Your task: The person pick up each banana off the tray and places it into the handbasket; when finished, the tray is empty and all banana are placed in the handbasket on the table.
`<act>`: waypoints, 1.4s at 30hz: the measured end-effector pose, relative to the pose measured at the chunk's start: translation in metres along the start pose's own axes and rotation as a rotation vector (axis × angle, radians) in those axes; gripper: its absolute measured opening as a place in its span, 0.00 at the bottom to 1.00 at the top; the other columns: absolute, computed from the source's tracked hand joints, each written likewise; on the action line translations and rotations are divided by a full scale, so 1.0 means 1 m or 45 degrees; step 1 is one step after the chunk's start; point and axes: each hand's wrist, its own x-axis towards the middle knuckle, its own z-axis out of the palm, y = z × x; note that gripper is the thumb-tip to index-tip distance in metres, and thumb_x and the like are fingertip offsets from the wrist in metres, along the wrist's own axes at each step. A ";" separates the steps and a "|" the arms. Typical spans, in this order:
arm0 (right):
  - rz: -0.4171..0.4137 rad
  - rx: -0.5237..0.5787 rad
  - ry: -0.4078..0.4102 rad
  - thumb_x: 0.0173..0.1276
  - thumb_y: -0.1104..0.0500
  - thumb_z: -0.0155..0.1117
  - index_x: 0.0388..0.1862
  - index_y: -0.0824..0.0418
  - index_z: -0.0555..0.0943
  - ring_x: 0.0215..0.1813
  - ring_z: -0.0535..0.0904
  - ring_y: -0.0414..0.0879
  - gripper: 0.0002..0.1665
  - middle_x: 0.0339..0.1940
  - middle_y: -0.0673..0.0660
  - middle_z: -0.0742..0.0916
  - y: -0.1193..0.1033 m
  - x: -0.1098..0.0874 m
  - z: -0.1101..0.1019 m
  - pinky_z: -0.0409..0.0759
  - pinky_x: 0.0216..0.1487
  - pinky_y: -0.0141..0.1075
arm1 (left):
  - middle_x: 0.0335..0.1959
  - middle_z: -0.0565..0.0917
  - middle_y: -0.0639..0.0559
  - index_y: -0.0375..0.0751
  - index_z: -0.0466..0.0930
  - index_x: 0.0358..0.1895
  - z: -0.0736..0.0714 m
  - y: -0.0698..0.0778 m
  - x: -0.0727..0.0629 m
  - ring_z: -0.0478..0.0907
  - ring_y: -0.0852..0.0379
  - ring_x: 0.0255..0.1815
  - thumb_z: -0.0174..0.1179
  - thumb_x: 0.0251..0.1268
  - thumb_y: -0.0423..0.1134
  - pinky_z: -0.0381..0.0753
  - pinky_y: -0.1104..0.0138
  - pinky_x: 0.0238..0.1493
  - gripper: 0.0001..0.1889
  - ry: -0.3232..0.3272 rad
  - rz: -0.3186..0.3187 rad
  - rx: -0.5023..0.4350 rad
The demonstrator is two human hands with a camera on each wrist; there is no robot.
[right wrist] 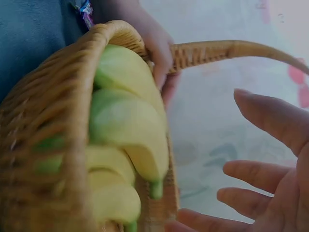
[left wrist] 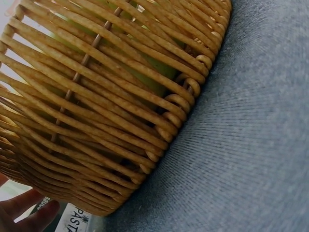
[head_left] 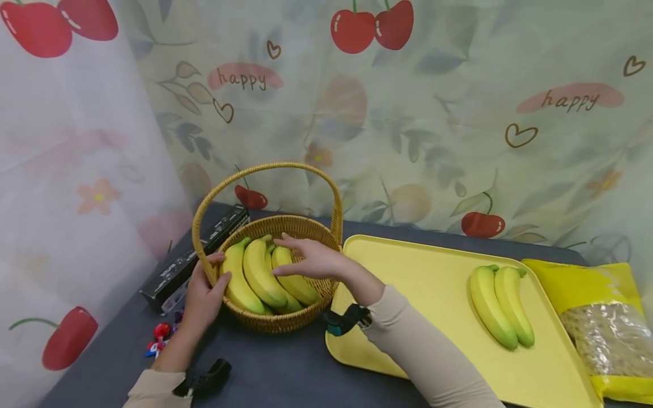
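Note:
A wicker basket [head_left: 272,323] with a tall arched handle holds several yellow bananas [head_left: 260,275] with greenish tips. My left hand [head_left: 201,292] grips its left rim at the foot of the handle, thumb over the edge. Over the bananas hovers my right hand [head_left: 318,258], fingers spread and holding nothing. Seen from the right wrist, that hand [right wrist: 275,188] is apart from the fruit [right wrist: 130,116]. The left wrist view shows the basket's woven side [left wrist: 91,101] close up, with left fingers [left wrist: 31,212] at its lower left.
Right of the basket lies a yellow tray [head_left: 398,294] bearing two bananas [head_left: 490,306]. A yellow bag with a transparent window [head_left: 607,334] sits beyond its right edge. Behind my left hand are a long black box [head_left: 186,272] and small red and blue items [head_left: 160,331]. Printed curtains enclose the table.

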 end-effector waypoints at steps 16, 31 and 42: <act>0.121 0.285 0.252 0.65 0.43 0.58 0.75 0.49 0.46 0.75 0.52 0.58 0.47 0.78 0.52 0.48 0.076 -0.122 -0.019 0.58 0.68 0.55 | 0.63 0.70 0.39 0.34 0.69 0.57 -0.004 0.002 -0.005 0.64 0.48 0.66 0.53 0.63 0.31 0.59 0.90 0.50 0.18 0.019 -0.029 -0.031; 0.241 0.250 0.412 0.68 0.46 0.53 0.76 0.52 0.45 0.74 0.48 0.67 0.44 0.77 0.59 0.46 0.110 -0.193 -0.031 0.58 0.65 0.61 | 0.64 0.69 0.41 0.36 0.67 0.59 -0.001 0.001 -0.003 0.63 0.47 0.67 0.53 0.65 0.33 0.58 0.90 0.51 0.19 -0.020 -0.034 -0.009; 0.360 0.173 0.630 0.71 0.47 0.49 0.76 0.54 0.43 0.71 0.51 0.70 0.42 0.76 0.65 0.50 0.132 -0.239 -0.059 0.59 0.60 0.66 | 0.65 0.68 0.40 0.36 0.67 0.59 0.002 0.003 -0.003 0.62 0.47 0.68 0.52 0.65 0.33 0.58 0.90 0.51 0.19 -0.021 -0.028 -0.031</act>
